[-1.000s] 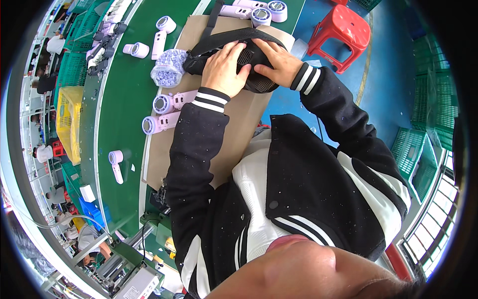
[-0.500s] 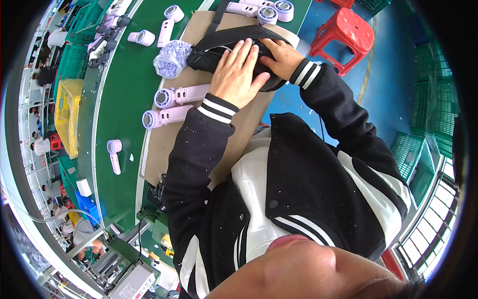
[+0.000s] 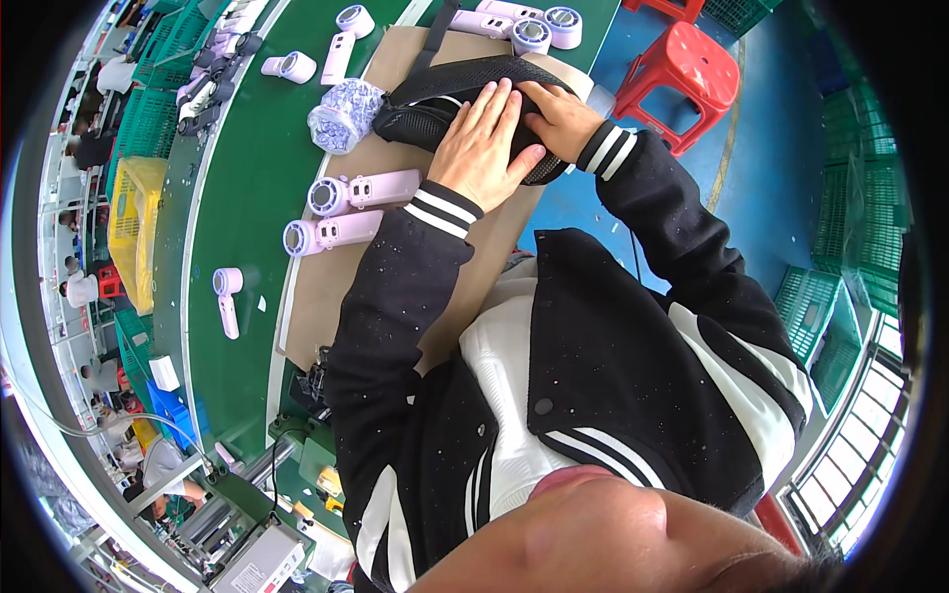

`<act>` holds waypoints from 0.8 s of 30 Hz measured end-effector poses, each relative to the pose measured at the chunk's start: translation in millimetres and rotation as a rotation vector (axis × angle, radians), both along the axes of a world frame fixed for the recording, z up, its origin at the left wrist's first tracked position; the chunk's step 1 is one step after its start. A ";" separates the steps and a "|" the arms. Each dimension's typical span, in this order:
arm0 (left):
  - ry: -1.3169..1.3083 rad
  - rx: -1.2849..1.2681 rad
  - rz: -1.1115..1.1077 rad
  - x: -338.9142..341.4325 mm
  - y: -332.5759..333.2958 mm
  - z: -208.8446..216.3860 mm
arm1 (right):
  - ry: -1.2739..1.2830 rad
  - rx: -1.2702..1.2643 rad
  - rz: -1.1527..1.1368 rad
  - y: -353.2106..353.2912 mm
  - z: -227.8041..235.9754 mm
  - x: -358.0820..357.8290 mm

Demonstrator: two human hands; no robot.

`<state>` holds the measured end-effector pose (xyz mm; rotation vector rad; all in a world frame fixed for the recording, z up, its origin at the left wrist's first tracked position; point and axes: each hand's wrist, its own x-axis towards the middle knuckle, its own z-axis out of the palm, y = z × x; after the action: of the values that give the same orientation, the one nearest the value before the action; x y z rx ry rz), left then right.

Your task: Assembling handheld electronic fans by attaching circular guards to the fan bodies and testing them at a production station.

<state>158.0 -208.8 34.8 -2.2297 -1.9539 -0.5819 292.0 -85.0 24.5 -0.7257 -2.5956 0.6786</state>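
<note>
A black mesh fabric bag [image 3: 405,121] with a strap lies across the brown board at the far end of my reach. My left hand [image 3: 481,148] rests on it, palm down, fingers stretched out and the thumb apart. Beside it my right hand [image 3: 561,121] grips the bag's right part, fingers bent over the top and thumb tucked toward its middle. What lies under the palms is hidden. Close by on the left sits a clear bag of small blue-and-white pieces [image 3: 345,116]. Nearer me are two lilac handheld fans [image 3: 384,188], partly beyond my left sleeve.
The brown board [image 3: 395,49] covers part of a green bench [image 3: 237,178]. More lilac fans [image 3: 529,36] lie beyond the bag, and a small one [image 3: 227,301] at the left. A red stool [image 3: 687,74] stands on the blue floor at right. Green crates [image 3: 806,306] are stacked farther right.
Both hands stay on the black bag. My left hand has slid slightly right, closer to my right hand, and its thumb has shifted right. The right hand has barely moved.
</note>
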 end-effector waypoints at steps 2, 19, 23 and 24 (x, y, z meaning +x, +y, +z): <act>0.006 0.007 -0.004 0.3 1.2 -0.1 | -0.001 0.006 0.000 1.1 0.9 0.4; 0.140 -0.055 0.341 2.8 -17.9 25.2 | -0.071 -0.138 -0.060 -1.7 13.0 4.4; 0.157 -0.046 0.366 -5.6 -10.7 24.8 | -0.047 -0.100 -0.023 2.1 2.8 2.0; 0.149 -0.056 0.365 -8.2 -8.0 24.7 | -0.030 -0.077 -0.019 4.9 -0.8 1.9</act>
<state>149.8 -216.8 59.6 -1.8140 -2.2408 -0.3069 293.8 -80.2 23.7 -0.7889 -2.5981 0.7706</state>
